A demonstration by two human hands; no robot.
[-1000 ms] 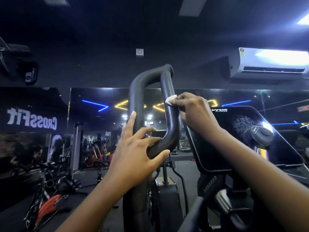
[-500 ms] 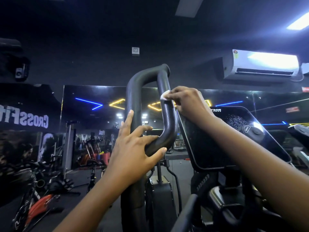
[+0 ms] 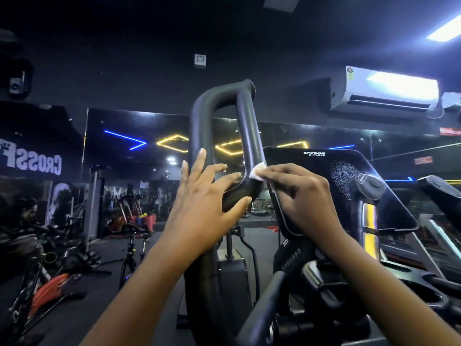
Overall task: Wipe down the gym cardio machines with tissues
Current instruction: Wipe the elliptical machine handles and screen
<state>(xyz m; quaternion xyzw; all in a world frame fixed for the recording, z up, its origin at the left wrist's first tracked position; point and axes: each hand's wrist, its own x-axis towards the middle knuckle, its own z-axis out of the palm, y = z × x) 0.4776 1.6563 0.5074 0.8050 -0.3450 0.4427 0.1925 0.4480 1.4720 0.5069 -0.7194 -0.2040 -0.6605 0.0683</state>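
Observation:
A black looped handlebar [image 3: 245,121] of a cardio machine rises in the middle of the view. My right hand [image 3: 303,196] pinches a small white tissue [image 3: 258,171] and presses it against the lower part of the bar's right limb, near the bend. My left hand [image 3: 202,203] rests on the bar's lower curve, thumb under it and fingers spread over the left limb. The machine's dark console screen [image 3: 331,186] stands just right of the bar, partly behind my right hand.
A second handle with a round end cap [image 3: 369,183] stands to the right. Exercise bikes [image 3: 50,283] fill the floor at left before a mirrored wall. An air conditioner [image 3: 384,92] hangs high on the right. The machine's frame and pedals [image 3: 311,290] lie below my arms.
My right hand has slid the tissue down the bar's right limb, from its upper part to near the bend. My left hand has stayed on the lower curve.

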